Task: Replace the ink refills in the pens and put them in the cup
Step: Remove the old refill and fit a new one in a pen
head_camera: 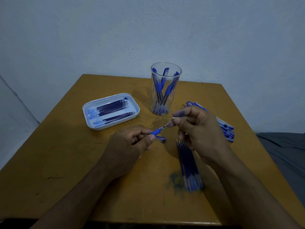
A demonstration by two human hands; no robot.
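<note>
Hands (130, 141) hold pen (156, 131) — blue, uncapped.

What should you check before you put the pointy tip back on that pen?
1. Left hand grips the pen firmly: ok.
2. Right hand pinches a small tip piece: ok.
3. Refill seated fully inside the pen: cannot tell.
4. Pen's cap within reach on the table: ok.
5. Cup upright with room for another pen: ok.
6. Loose refills clear of the hands: not ok, they lie right under the right hand.
</note>
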